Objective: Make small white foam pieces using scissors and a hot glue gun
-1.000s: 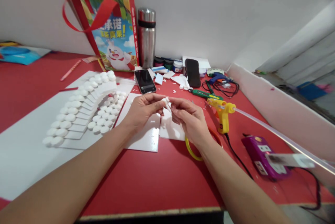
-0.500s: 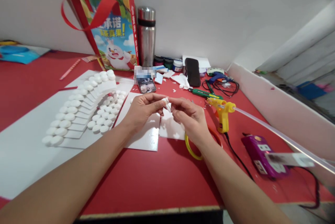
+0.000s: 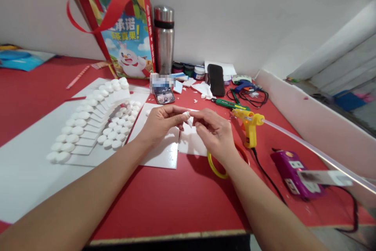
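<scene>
In the head view both hands meet above a white board (image 3: 162,156). My left hand (image 3: 160,125) pinches a small white piece (image 3: 187,114) between thumb and fingertips. The fingers of my right hand (image 3: 214,129) are curled, their tips pressed to that piece's right side. Fingers cover much of the piece, so its exact kind cannot be made out. To the left, white round discs (image 3: 77,130) line a curved fan of white strips (image 3: 87,141). More loose white discs (image 3: 117,129) cluster inside the curve.
On the right stand a yellow glue gun (image 3: 249,125) with a long clear stick and a purple power box (image 3: 296,174). Yellow-handled scissors (image 3: 216,167) lie under my right wrist. Behind are a phone (image 3: 216,80), a steel flask (image 3: 164,41) and a gift bag (image 3: 129,27).
My right hand has shifted very slightly, its index finger bending a little more at the white piece. My left hand stays nearly still.
</scene>
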The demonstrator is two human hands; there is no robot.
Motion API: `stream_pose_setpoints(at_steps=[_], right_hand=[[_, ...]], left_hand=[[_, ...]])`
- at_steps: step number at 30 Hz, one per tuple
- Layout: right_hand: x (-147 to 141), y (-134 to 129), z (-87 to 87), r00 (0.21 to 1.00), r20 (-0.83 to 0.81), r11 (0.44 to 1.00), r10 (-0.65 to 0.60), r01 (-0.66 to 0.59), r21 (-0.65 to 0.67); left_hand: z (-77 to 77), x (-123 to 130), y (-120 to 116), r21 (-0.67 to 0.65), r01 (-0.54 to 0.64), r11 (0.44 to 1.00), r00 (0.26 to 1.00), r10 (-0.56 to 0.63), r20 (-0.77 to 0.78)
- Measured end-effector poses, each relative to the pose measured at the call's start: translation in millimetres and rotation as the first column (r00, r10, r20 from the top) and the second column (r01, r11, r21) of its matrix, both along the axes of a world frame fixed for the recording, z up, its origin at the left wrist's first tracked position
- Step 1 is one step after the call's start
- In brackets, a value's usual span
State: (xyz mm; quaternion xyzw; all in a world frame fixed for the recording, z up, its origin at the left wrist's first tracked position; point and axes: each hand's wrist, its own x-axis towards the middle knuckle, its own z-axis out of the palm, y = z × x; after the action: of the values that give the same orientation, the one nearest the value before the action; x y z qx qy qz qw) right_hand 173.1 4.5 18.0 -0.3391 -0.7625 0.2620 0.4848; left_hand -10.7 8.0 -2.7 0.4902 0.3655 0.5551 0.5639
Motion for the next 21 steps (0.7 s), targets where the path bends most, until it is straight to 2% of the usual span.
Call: stream_pose_setpoints(at_steps=[4, 8, 13, 21], right_hand=[[2.1, 0.9, -0.6, 0.996, 0.086, 0.983, -0.037, 0.021, 0.180], [3.2, 1.5, -1.5, 0.981, 0.175, 0.957, -0.088, 0.034, 0.290], [4.2, 0.7, -0.6, 0.961, 0.246, 0.942, -0.127, 0.039, 0.334], [5.6, 0.4, 0.6, 0.958, 0.247, 0.935, -0.149, 0.055, 0.350]], left_hand=[[-0.1, 0.1, -0.9, -0.018, 0.007, 1.000, 1.000, -0.007, -0.019], [1.7, 0.8, -1.5, -0.032, 0.020, 0.999, 0.999, -0.021, -0.039], [2.6, 1.2, -1.4, -0.054, 0.021, 0.998, 0.998, -0.024, -0.054], [3.9, 1.0, -1.1, -0.058, 0.035, 0.998, 0.998, -0.037, -0.047]])
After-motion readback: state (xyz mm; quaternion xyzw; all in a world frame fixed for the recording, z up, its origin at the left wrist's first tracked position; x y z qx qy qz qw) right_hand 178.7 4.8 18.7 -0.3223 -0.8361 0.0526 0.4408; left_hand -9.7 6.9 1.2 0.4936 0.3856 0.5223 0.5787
